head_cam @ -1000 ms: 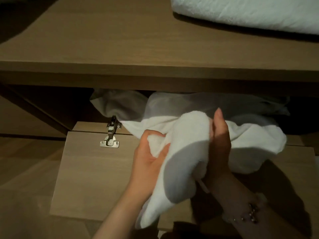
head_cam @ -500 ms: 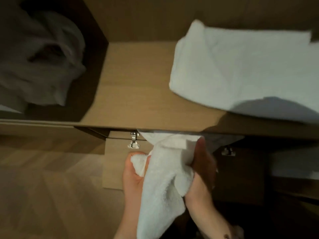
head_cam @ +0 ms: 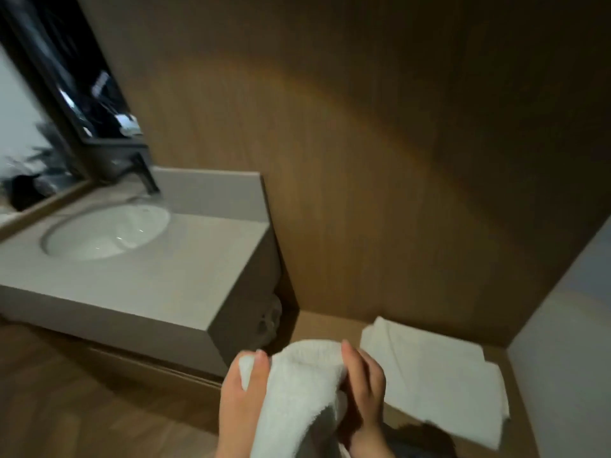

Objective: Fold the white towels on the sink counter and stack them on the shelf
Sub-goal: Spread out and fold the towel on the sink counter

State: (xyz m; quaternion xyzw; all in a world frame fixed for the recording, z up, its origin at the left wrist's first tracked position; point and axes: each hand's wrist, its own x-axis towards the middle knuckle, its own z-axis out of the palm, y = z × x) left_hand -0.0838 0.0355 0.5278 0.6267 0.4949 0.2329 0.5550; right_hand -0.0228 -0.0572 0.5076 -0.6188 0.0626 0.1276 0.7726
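Note:
A white towel (head_cam: 297, 391) hangs between my two hands at the bottom middle of the head view. My left hand (head_cam: 239, 398) grips its left edge, thumb on top. On the towel's right side, my right hand (head_cam: 363, 385) holds it with curled fingers. A second white towel (head_cam: 436, 375) lies folded flat on the wooden shelf (head_cam: 317, 325) to the right of my hands. The grey sink counter (head_cam: 158, 276) stands to the left, with a white basin (head_cam: 105, 229) and a dark tap (head_cam: 145, 173).
A wooden wall panel (head_cam: 363, 143) rises behind the shelf. A pale wall (head_cam: 568, 342) bounds the shelf on the right. A mirror (head_cam: 49, 110) hangs above the sink. More pale cloth (head_cam: 269, 320) shows in the dark gap under the counter's right end. Wooden floor (head_cam: 82, 408) lies at lower left.
My view has swung up from the lower cupboard to the sink and wall. Both hands have lifted the towel out from under the shelf, up to shelf height.

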